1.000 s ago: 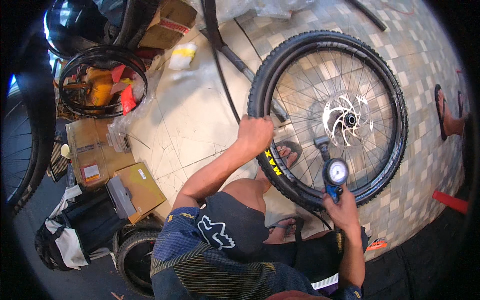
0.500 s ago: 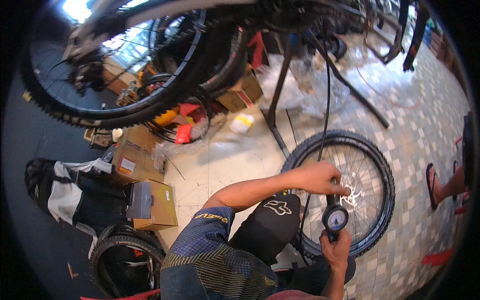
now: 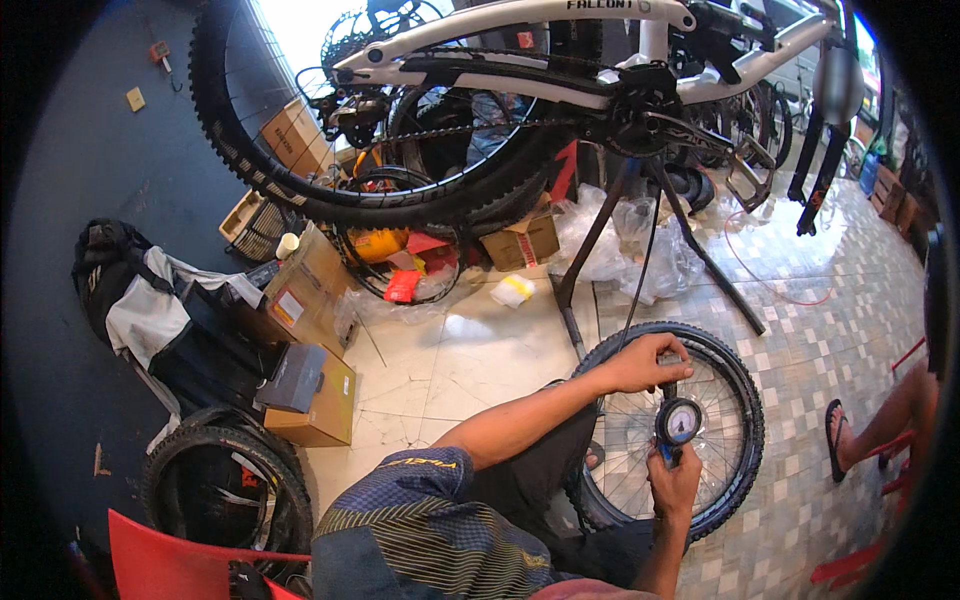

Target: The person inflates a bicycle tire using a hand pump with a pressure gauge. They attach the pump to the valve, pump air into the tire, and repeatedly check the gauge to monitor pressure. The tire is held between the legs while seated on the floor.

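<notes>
A bicycle wheel (image 3: pixel 750 400) with a knobby black tyre is low in front of me, beside my legs. My right hand (image 3: pixel 675 480) is wrapped round the lower end of a black tyre inflator, whose round gauge (image 3: pixel 681 421) faces up over the spokes. My left hand (image 3: pixel 645 362) is closed at the inflator's upper end, near the far part of the wheel. What lies under its fingers is partly hidden. A dark hose (image 3: pixel 641 275) hangs down from above, behind the wheel's far rim.
A white-framed bicycle (image 3: pixel 520 18) hangs overhead on a stand with dark legs (image 3: pixel 715 270). Cardboard boxes (image 3: pixel 335 410), loose tyres (image 3: pixel 160 480) and a red chair (image 3: pixel 160 560) are at left. Clear plastic wrapping (image 3: pixel 650 260) lies beyond. Another person's sandalled foot (image 3: pixel 842 440) is at right.
The view has shifted, showing more of the bicycle overhead. Both hands stay on the inflator. The brake disc, bright beside my left hand earlier, is now hard to make out.
</notes>
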Available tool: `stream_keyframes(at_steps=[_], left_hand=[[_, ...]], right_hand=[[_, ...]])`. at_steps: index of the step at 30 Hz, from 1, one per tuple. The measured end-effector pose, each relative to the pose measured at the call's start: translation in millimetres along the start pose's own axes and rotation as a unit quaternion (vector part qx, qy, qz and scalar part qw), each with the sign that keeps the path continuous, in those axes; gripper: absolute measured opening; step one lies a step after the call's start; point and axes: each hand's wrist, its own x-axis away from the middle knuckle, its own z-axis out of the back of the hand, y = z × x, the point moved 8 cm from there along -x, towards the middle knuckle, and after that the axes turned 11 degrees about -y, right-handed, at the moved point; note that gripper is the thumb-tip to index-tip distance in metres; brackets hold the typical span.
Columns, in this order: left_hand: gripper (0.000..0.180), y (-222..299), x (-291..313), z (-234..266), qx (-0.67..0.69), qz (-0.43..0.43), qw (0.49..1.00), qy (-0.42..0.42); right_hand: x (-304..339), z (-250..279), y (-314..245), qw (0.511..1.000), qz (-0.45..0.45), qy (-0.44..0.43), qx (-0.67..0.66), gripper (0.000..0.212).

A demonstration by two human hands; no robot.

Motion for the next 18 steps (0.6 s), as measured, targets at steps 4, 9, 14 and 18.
stream_keyframes(at_steps=[4,9,14,18], left_hand=[[0.042,-38,8,-3,0.089,0.090,0.991,0.034],[0.050,-48,18,8,-0.025,0.083,0.996,0.017],[0.057,-52,25,-2,-0.094,0.116,0.989,-0.015],[0.061,-58,28,2,-0.195,0.165,0.967,0.023]], right_hand=[[2,-4,9,1.000,-0.018,-0.009,0.009,0.022],[10,-16,28,0.996,-0.056,-0.019,0.060,0.025],[24,-19,-5,0.984,-0.028,-0.025,0.172,0.032],[30,-24,8,0.944,0.010,0.022,0.329,0.064]])
